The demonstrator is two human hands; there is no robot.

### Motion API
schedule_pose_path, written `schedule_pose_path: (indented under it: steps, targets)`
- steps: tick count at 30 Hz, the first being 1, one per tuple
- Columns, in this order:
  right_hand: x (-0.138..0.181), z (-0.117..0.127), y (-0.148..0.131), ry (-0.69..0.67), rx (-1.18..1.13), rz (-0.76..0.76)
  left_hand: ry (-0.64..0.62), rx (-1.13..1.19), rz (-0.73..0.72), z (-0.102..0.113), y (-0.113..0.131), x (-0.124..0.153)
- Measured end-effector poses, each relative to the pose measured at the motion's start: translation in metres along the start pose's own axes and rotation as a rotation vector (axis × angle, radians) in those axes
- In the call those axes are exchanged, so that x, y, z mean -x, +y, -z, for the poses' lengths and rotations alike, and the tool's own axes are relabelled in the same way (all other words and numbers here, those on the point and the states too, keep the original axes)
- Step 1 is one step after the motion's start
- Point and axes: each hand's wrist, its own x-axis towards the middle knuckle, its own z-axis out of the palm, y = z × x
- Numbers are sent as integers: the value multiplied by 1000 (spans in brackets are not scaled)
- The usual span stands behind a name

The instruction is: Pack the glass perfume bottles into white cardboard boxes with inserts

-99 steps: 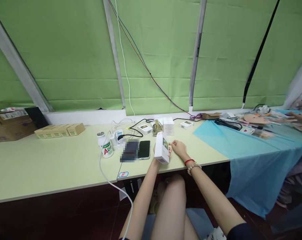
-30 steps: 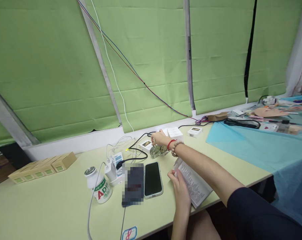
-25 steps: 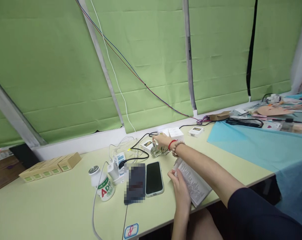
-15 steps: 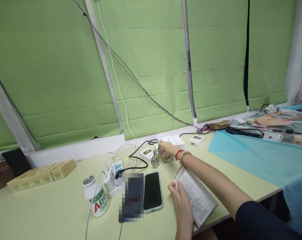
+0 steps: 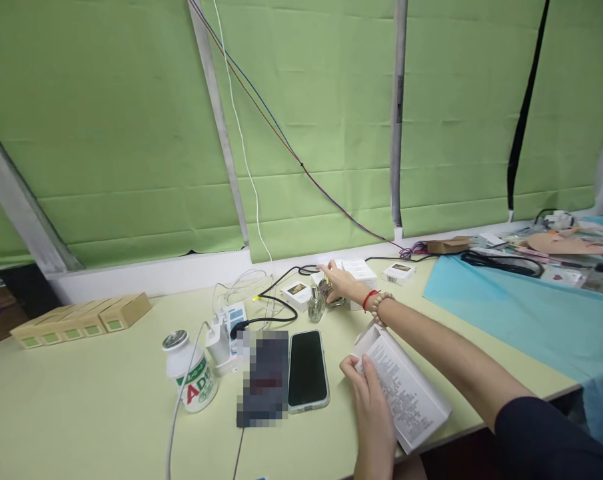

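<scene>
Well, the left hand [image 5: 370, 393] grasps a white, printed cardboard box [image 5: 412, 395] beneath its thumb; a gold-necked, clear-glass bottle [image 5: 338, 303] sits by the right hand's [image 5: 344, 283] fingers (grasped or not, I cannot tell).

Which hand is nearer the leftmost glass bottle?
Right. The right hand is beside the leftmost glass bottle, at the other glass bottle; the left hand, holding a white box, is farther, near the front of the table.

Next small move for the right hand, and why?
I'd probably close the right hand on the round bottle and lift it straight up: the hand is right at its top, and the slim glass bottle stands close beside it. The left hand holds the white box.
</scene>
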Motion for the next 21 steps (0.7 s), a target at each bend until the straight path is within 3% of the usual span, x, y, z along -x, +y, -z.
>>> schedule_pose_path:
  steps: [3,6,14,21]
  targets:
    - [-1,5,-1,6,166,70,-24,20,-1,1,3,2]
    - [-4,10,-1,-65,230,16,-28,17,12,1,6,3]
    - [6,9,-4,-58,57,-72,-2,-7,11,2,0,0]
    - [6,0,1,-29,35,20,-59,-25,43,6,15,5]
